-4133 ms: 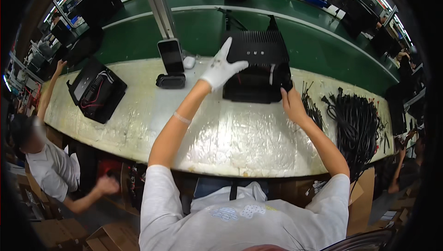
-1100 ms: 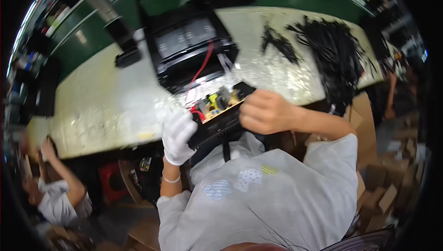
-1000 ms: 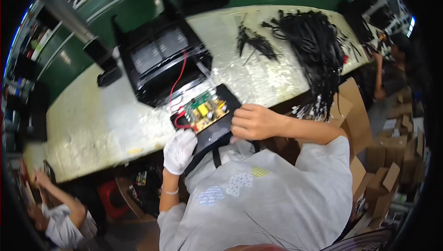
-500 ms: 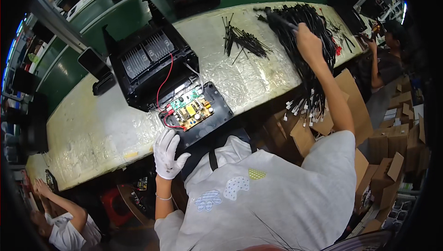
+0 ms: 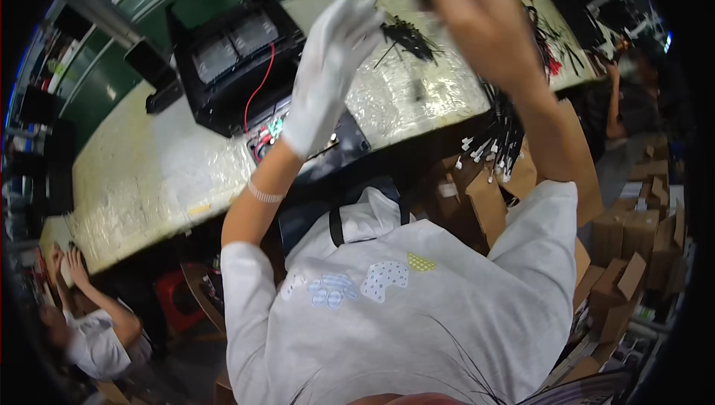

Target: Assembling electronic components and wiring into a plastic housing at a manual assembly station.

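My left hand (image 5: pixel 331 70), in a white glove, is raised over the bench with its fingers stretched out. It hides much of a circuit board (image 5: pixel 274 128) on a black plate (image 5: pixel 356 137). A red wire (image 5: pixel 261 88) runs from the board to a black housing (image 5: pixel 216 96) with metal heatsink fins inside. My bare right hand (image 5: pixel 480 21) is lifted high at the top edge, smeared by motion, its fingertips partly out of frame. A blurred dark shape shows beside its fingers; I cannot tell whether it is held. Below that arm hang black cables (image 5: pixel 500 133) with white connectors.
Loose black cable ties (image 5: pixel 410 39) lie on the film-covered bench (image 5: pixel 134 196). A dark upright device (image 5: pixel 153 70) stands left of the housing. Open cardboard boxes (image 5: pixel 625 278) are stacked at the right. A person (image 5: pixel 104 330) works at lower left, another (image 5: pixel 633 92) at far right.
My left hand has risen from the plate's near edge up and to the right, across the board. My right hand has left the cable bundle, coming up toward the camera.
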`<state>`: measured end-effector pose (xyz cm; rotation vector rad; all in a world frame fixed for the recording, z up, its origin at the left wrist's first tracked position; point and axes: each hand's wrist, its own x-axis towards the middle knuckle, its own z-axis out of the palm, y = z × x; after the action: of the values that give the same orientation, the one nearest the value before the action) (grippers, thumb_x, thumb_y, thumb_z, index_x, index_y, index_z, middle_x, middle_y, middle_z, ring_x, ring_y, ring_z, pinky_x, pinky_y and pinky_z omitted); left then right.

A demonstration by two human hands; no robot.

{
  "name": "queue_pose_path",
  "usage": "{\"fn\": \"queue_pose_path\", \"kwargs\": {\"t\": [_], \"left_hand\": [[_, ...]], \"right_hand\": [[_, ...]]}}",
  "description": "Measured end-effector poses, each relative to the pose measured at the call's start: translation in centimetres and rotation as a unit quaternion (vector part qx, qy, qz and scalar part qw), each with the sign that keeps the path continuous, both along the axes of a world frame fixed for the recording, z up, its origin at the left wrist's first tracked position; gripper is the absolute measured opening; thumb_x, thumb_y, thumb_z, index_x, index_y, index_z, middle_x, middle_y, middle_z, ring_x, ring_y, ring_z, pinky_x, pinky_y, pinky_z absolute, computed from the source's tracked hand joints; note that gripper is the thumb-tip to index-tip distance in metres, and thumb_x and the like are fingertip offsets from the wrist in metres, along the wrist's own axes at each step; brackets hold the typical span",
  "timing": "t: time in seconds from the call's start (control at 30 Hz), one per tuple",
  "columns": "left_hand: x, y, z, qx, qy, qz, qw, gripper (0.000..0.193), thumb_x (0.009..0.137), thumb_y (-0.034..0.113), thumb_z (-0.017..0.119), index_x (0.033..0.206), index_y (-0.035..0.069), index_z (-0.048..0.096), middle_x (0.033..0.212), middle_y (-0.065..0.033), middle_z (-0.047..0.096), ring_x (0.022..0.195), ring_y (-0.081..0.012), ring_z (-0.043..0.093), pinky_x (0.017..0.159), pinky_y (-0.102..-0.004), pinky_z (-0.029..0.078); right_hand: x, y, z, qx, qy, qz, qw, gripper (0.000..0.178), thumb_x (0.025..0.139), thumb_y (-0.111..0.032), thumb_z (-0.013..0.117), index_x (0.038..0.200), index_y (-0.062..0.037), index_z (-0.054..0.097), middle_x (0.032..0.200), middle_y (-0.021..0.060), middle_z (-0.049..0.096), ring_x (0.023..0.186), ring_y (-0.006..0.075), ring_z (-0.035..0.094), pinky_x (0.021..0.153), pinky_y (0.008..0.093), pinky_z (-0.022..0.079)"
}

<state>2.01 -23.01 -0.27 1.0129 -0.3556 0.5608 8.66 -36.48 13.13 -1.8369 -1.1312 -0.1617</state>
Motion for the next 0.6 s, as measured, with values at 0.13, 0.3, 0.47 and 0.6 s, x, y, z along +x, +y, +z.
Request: {"fn": "queue_pose_path", "kwargs": {"t": [0.13, 0.3, 0.47, 0.6], "left_hand": [[1.7, 1.4, 3.9, -0.070, -0.006, 0.144, 0.987, 0.034, 0.104, 0.014, 0.046, 0.131, -0.003, 0.037, 0.114, -0.0193, 0.065, 0.098, -0.0291, 0.066, 0.096, -0.0400, 0.053], [0.6, 11.5, 2.5, -0.144, -0.090, 0.143, 0.975, 0.015, 0.097, 0.005, 0.053, 0.110, 0.002, 0.046, 0.090, -0.0153, 0.062, 0.089, -0.0286, 0.064, 0.090, -0.0491, 0.053], [1.9, 14.4, 6.3, -0.089, -0.170, 0.218, 0.957, 0.011, 0.097, -0.001, 0.051, 0.108, 0.003, 0.048, 0.083, -0.0095, 0.056, 0.072, -0.0198, 0.057, 0.074, -0.0428, 0.056], [1.5, 12.9, 8.7, -0.072, -0.124, 0.291, 0.946, 0.012, 0.099, 0.000, 0.050, 0.110, 0.003, 0.046, 0.084, -0.0091, 0.057, 0.070, -0.0199, 0.059, 0.073, -0.0419, 0.056]], "right_hand": [[-0.2, 2.7, -8.7, 0.049, -0.043, 0.117, 0.991, 0.038, 0.101, -0.013, 0.052, 0.136, 0.0022, 0.046, 0.125, 0.0110, 0.058, 0.112, 0.0166, 0.057, 0.096, 0.0285, 0.045], [1.3, 0.1, -15.9, -0.091, 0.258, 0.200, 0.941, 0.040, 0.106, -0.024, 0.042, 0.134, 0.0029, 0.051, 0.123, 0.0144, 0.064, 0.117, 0.0215, 0.060, 0.100, 0.0314, 0.046], [0.3, -0.7, -18.4, -0.092, 0.538, 0.265, 0.795, 0.047, 0.107, -0.031, 0.037, 0.131, 0.0066, 0.052, 0.111, 0.0168, 0.068, 0.108, 0.0228, 0.065, 0.096, 0.0334, 0.051], [0.4, 0.0, -18.7, -0.048, 0.591, 0.283, 0.754, 0.048, 0.107, -0.030, 0.038, 0.127, 0.0107, 0.052, 0.106, 0.0177, 0.068, 0.102, 0.0236, 0.066, 0.093, 0.0330, 0.052]]}}
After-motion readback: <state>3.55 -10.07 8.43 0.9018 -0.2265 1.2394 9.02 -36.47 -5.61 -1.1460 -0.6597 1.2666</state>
